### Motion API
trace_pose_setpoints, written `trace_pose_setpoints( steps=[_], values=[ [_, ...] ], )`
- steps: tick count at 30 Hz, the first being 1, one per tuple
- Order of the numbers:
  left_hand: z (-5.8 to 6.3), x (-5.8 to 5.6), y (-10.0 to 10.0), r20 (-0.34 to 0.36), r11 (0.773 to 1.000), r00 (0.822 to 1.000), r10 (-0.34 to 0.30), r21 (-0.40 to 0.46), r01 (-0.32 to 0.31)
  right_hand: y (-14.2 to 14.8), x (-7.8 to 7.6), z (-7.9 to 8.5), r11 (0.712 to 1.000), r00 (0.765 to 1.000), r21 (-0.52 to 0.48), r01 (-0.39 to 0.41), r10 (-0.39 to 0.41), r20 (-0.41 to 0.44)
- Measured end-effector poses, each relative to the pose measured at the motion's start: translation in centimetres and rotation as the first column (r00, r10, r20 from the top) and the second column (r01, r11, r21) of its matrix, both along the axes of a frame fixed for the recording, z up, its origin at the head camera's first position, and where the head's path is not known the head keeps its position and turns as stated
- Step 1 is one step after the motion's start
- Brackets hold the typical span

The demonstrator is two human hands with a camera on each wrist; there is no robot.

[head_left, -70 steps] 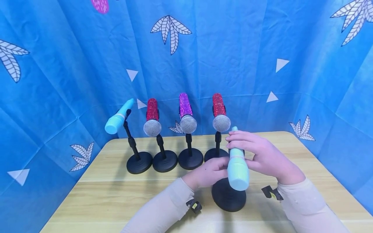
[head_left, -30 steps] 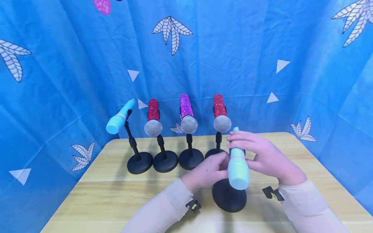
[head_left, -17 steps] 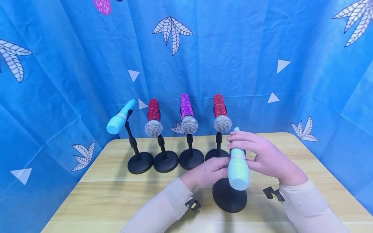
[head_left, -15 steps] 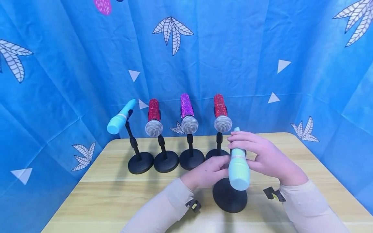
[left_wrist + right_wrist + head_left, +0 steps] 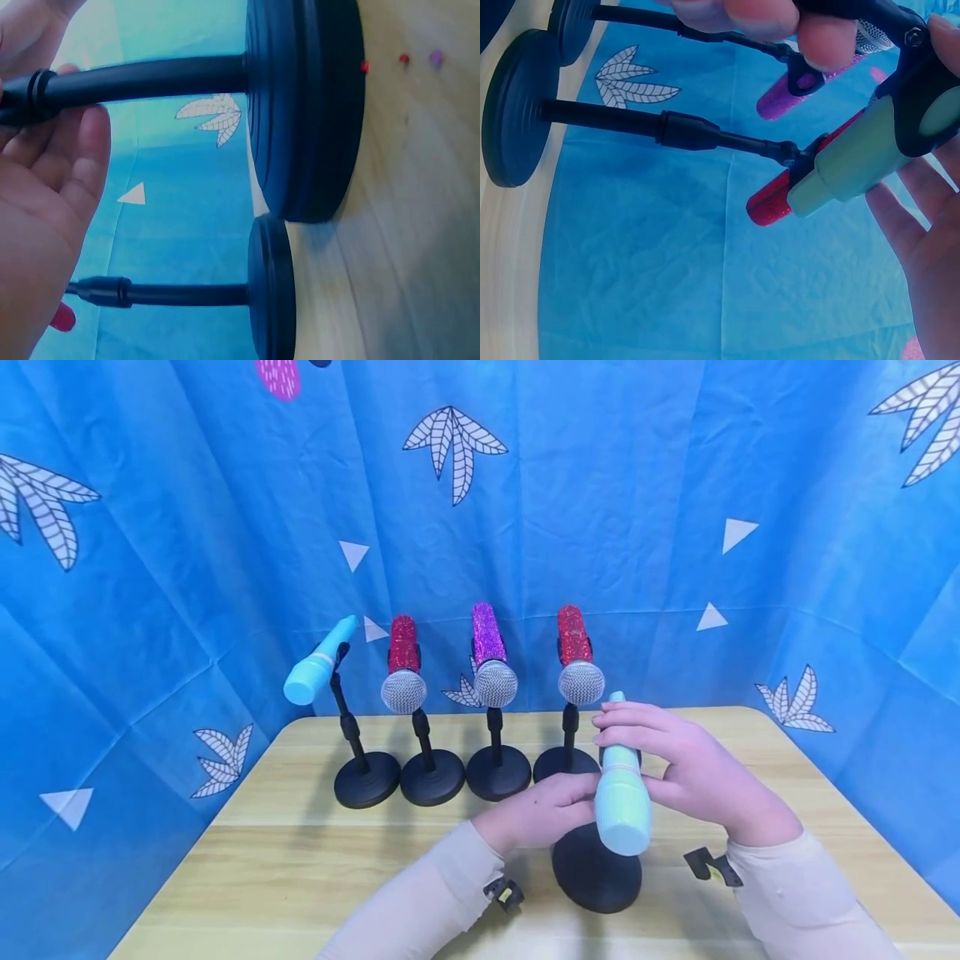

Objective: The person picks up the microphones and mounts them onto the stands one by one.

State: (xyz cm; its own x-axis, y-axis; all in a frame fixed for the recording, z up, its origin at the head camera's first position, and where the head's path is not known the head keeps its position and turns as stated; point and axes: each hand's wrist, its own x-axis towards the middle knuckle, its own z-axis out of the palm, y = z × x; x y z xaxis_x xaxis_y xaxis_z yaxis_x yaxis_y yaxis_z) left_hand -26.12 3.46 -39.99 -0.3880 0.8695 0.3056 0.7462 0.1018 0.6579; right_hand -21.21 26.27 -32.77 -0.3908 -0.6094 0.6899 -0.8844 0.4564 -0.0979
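A mint-green microphone (image 5: 625,810) sits in the black clip (image 5: 911,112) of a desk stand, its head facing me. My right hand (image 5: 693,768) holds the microphone from the right, fingers over its handle and thumb side at the clip. Below the clip, my left hand (image 5: 543,810) grips the upper stem (image 5: 45,90) of the same stand, as the left wrist view shows. That stand's round black base (image 5: 596,881) is on the table. The microphone's head hides part of the stem in the head view.
Behind stands a row of mounted microphones: a light blue one (image 5: 311,679), a red glitter one (image 5: 404,643), a purple one (image 5: 488,631) and another red one (image 5: 574,633). Their bases stand near the back of the wooden table (image 5: 300,877). A blue patterned curtain (image 5: 600,485) surrounds it.
The head view has shifted slightly, so everything appears a little further right. My left fingers shifted briefly around the stem; both hands keep their places on the stand and microphone.
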Motion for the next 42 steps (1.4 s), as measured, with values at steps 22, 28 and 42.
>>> trace_pose_setpoints(
  steps=[22,28,42],
  values=[
    [-0.9,1.1,0.5,-0.028,0.999,0.998,0.048,-0.022,-0.048,0.1,0.1,-0.4,0.999,0.997,-0.022,-0.03,0.029,-0.066],
    [-0.6,1.4,0.5,-0.057,0.977,0.976,0.211,0.023,-0.21,-0.2,-0.2,-0.1,0.999,0.996,-0.025,-0.047,0.044,-0.083],
    [-0.8,1.4,0.0,0.096,0.994,0.993,0.072,0.071,-0.079,-0.1,-0.2,-0.1,0.999,0.996,-0.029,-0.038,0.036,-0.078]
  ],
)
